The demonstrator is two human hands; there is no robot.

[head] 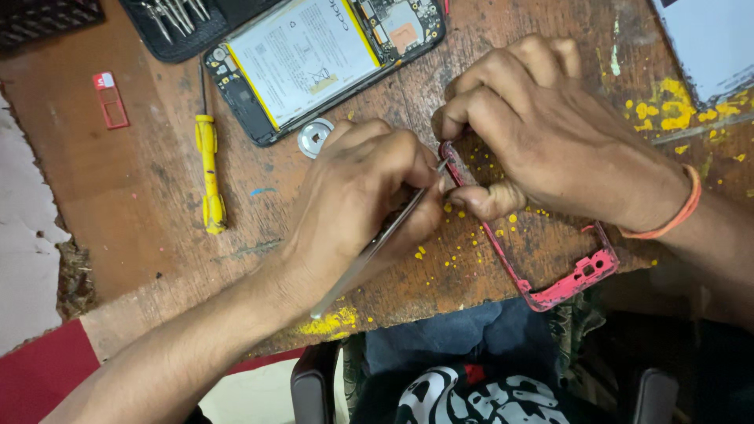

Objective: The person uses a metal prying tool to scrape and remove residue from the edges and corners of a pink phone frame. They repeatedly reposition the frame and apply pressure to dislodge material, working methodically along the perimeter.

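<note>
My left hand grips metal tweezers, their tips meeting the top corner of a pink phone frame that lies on the worn wooden table. My right hand presses down on the frame's upper part, fingers curled over its corner and thumb pinning its left rail. The frame's middle section is hidden under that hand. An opened phone with its white battery showing lies at the top centre, apart from both hands.
A yellow screwdriver lies left of my left hand. A round metal disc sits below the opened phone. A black tool pouch with bits is at the top, a small red card tray at left. Yellow paint specks dot the wood.
</note>
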